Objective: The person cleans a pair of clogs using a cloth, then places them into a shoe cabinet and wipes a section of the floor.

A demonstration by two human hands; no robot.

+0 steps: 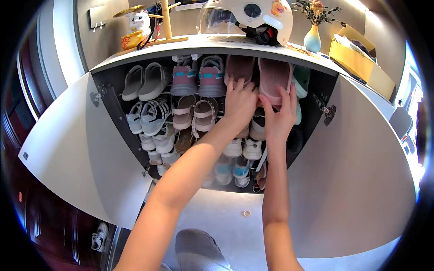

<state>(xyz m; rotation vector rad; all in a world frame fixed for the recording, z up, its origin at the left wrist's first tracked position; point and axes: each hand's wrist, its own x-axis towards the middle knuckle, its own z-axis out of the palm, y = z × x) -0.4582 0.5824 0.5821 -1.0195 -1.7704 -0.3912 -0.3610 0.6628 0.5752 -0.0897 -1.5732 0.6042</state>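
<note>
Pink slippers stand on the top shelf of the open shoe cabinet, at its right part, beside a green slipper. The right hand grips the lower edge of the right slipper, fingers curled over it. The left hand touches the left slipper; its fingers seem to press on the sole, but I cannot tell if they grasp it. Sneakers stand just left. A white helmet and a blue vase stand on the cabinet top.
</note>
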